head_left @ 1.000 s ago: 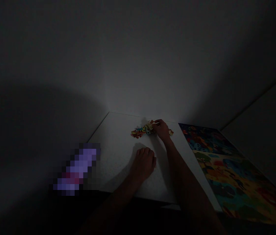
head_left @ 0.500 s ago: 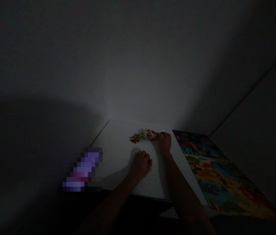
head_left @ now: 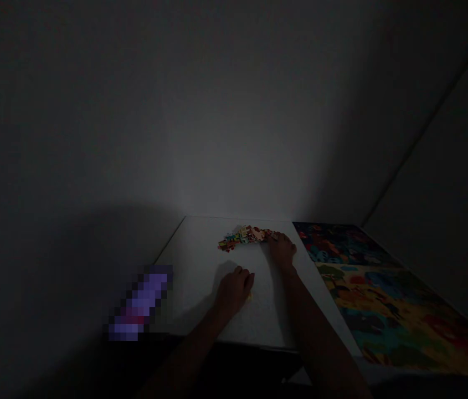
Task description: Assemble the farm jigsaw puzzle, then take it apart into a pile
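Observation:
A heap of loose jigsaw puzzle pieces point(head_left: 250, 235), in red, yellow, teal and pale pink, lies in a long band toward the back of the white table point(head_left: 200, 260). My right hand point(head_left: 282, 252) rests at the right end of this heap, fingers reaching out over the pieces there and partly hiding them. Nearer the front edge, my left hand point(head_left: 232, 291) is low over the table with its fingers curled in. A small yellow puzzle piece point(head_left: 250, 296) shows at the thumb side of that hand; the grip on it is partly hidden and dim.
Two colourful animal pictures point(head_left: 383, 310) lie flat along the right side, one behind the other. A blurred-out, glowing violet rectangle point(head_left: 146, 296) is at the table's left edge. Walls point(head_left: 234, 138) rise behind the table and to its right. The room is dark.
The view has tilted up slightly, so the table sits lower. My right hand's fingers have shifted a little at the heap's end. My left hand has turned slightly, and the yellow piece shows below it.

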`<state>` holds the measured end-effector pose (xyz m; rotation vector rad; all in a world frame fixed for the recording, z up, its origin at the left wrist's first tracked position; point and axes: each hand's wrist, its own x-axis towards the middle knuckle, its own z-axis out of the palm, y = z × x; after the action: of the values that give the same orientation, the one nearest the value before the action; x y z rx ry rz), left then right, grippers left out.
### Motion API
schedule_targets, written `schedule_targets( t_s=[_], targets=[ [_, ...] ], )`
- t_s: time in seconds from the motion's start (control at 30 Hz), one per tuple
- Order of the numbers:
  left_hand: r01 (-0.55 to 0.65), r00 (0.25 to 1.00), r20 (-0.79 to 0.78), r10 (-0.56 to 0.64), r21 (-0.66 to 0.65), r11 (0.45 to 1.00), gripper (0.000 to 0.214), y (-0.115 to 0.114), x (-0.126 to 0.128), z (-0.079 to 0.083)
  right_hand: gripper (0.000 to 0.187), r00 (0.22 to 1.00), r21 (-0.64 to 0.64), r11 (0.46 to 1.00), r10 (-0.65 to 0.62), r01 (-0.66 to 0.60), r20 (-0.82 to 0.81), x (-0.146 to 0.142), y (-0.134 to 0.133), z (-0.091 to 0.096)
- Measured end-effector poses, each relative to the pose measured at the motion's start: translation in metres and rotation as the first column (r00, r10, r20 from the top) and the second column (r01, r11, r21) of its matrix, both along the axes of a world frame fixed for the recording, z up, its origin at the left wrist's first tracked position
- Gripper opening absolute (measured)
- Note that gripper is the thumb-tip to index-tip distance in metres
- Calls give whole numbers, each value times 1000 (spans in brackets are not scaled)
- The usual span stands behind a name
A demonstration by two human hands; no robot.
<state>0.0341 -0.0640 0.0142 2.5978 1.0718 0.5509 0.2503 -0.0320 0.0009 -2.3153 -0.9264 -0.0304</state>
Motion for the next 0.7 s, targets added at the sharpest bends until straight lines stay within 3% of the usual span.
schedule_targets(
  t_s=[0.1, 0.23, 0.33, 0.43, 0.57, 0.7],
  targets=[
    [-81, 995, 54, 87, -110, 991, 40, 17, 0, 1, 48, 999, -38, 998, 42, -44, -31, 0, -1, 4],
    [-247, 952, 134, 276, -202, 948, 43, 66, 6, 15, 49, 997, -45, 997, 57, -59, -42, -1, -2, 8],
    [-357, 917, 130, 376, -150, 922, 43, 107, 17, 23, 45, 998, -39, 997, 66, -67, -22, -3, -1, 8],
    [-390, 910, 105, 401, -114, 914, 41, 138, 33, 23, 44, 998, -40, 997, 68, -68, 0, -3, 0, 6],
    [-413, 899, 141, 415, -47, 910, 37, 157, 45, 13, 44, 998, -55, 997, 62, -61, 5, -3, 1, 6],
    [-443, 880, 188, 436, -2, 896, 36, 151, 32, -2, 52, 999, -71, 996, 54, -54, -10, -2, 3, 6]
  ],
)
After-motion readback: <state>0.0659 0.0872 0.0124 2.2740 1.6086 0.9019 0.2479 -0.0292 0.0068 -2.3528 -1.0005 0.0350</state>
